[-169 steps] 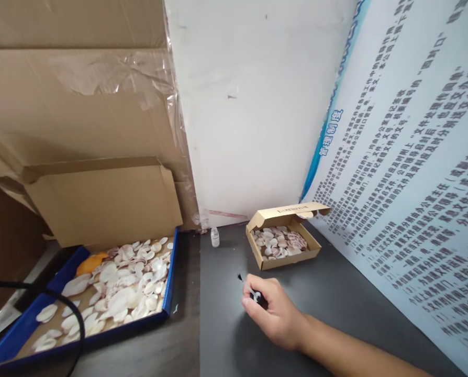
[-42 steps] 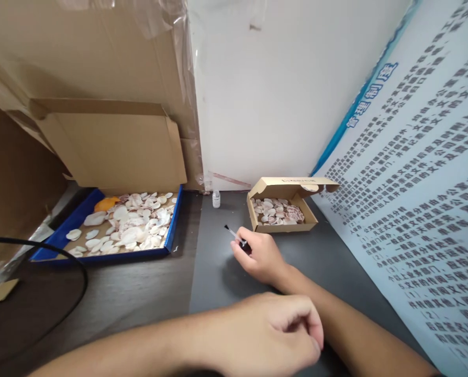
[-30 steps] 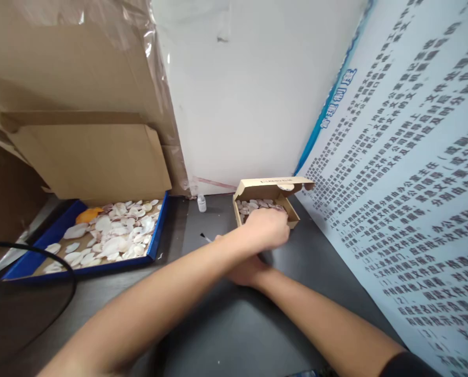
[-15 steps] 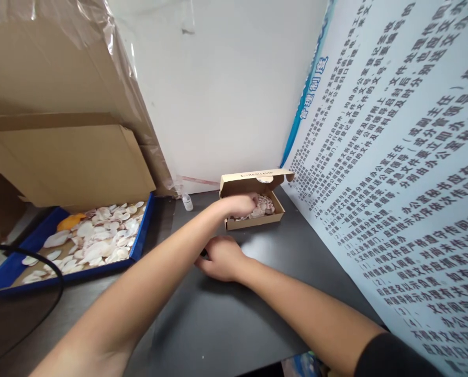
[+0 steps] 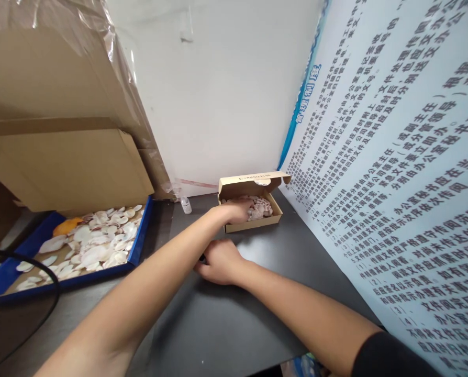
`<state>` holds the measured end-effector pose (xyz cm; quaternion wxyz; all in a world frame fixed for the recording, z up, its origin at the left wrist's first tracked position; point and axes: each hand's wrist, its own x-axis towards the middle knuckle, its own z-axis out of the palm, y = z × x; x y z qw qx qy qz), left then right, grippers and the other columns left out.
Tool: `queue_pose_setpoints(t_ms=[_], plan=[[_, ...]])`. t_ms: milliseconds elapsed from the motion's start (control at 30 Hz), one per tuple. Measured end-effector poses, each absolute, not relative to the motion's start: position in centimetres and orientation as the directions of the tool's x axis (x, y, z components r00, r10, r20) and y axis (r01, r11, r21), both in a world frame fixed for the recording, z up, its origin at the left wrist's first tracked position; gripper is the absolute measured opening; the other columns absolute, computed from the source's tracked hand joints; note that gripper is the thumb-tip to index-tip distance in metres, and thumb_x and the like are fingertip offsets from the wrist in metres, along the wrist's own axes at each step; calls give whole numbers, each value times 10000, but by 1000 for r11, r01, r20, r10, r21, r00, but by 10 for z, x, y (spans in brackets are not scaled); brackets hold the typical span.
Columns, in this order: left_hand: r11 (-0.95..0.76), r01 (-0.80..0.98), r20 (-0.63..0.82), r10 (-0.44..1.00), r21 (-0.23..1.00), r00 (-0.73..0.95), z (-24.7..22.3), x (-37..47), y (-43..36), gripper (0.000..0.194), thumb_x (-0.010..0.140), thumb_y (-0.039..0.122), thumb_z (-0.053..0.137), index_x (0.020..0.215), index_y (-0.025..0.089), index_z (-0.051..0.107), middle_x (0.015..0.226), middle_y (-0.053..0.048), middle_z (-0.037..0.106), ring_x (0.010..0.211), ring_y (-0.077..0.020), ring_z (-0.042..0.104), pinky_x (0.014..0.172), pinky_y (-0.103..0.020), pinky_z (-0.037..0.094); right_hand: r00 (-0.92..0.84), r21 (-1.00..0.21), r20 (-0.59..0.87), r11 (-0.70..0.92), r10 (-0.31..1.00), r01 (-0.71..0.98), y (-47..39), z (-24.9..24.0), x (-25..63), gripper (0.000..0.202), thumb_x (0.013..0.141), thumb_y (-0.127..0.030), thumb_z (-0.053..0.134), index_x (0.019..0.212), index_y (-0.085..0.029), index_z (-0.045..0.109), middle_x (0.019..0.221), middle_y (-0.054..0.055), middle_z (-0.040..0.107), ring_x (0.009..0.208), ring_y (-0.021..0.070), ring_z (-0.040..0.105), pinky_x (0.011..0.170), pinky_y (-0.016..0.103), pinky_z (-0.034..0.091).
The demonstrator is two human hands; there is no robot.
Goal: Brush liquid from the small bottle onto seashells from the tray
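In lettered box (image 5: 253, 224): left hand (image 5: 237, 210), grip unclear; right hand (image 5: 220, 262) gripping black cap (image 5: 202, 258); poster (image 5: 391, 157): "管理制度".

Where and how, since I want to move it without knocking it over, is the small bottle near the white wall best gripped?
Probably by both sides of its body, coming from the person's side: the small bottle stands upright on the dark tabletop, its body is narrow, and the white wall rises close behind it.

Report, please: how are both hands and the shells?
Left hand inside small carton, at shells. Right hand gripping something black, mostly hidden by left forearm.
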<state>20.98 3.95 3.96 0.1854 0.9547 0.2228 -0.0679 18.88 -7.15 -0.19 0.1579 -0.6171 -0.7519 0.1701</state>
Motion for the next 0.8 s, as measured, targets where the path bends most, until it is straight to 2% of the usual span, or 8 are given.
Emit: queue_pose_setpoints(t_ms=[100, 200, 300, 467, 633, 800], plan=[[-832, 444, -208, 394, 333, 895, 40, 208, 40, 284, 909, 261, 599, 1176, 167, 595, 1284, -105, 560, 1094, -248, 565, 915, -401, 484, -190, -451, 26, 181, 982, 874, -71, -3, 189, 351, 921, -445, 511, 972, -177, 732, 965, 95, 781, 793, 255, 702, 603, 307, 434], [-825, 439, -197, 392, 356, 898, 43, 205, 39, 157, 853, 174, 557, 995, 169, 624, 1170, -90, 578, 984, -230, 563, 837, -320, 454, -189, -453, 22, 178, 982, 873, -72, -2, 190, 336, 922, -428, 513, 995, -185, 732, 986, 87, 782, 805, 247, 705, 618, 303, 439], [-806, 441, -166, 409, 396, 897, 47, 202, 38, 96, 838, 166, 522, 894, 179, 600, 1088, -80, 582, 927, -209, 547, 811, -294, 427, -185, -454, 17, 172, 983, 874, -73, 0, 190, 336, 928, -423, 505, 1011, -188, 729, 995, 87, 782, 810, 244, 708, 628, 304, 439], [-730, 464, -95, 487, 501, 868, 52, 198, 37, 167, 886, 240, 448, 958, 176, 585, 1034, -64, 602, 888, -188, 548, 749, -274, 416, -175, -453, 7, 159, 985, 877, -73, 1, 189, 331, 926, -434, 509, 1030, -200, 718, 951, 77, 783, 795, 246, 708, 627, 305, 429], [-620, 527, -121, 575, 581, 809, 51, 198, 36, 191, 876, 248, 424, 939, 177, 590, 857, -51, 633, 794, -185, 555, 642, -274, 394, -174, -448, -1, 155, 985, 880, -72, 1, 189, 312, 921, -409, 517, 1001, -197, 731, 924, 78, 782, 777, 246, 704, 625, 302, 423], [-587, 523, -145, 569, 618, 809, 48, 199, 35, 234, 905, 306, 408, 921, 188, 609, 794, -34, 637, 729, -172, 546, 627, -273, 395, -180, -453, -2, 160, 984, 877, -72, 2, 190, 311, 920, -410, 517, 997, -200, 732, 921, 76, 784, 777, 250, 707, 617, 304, 412]])
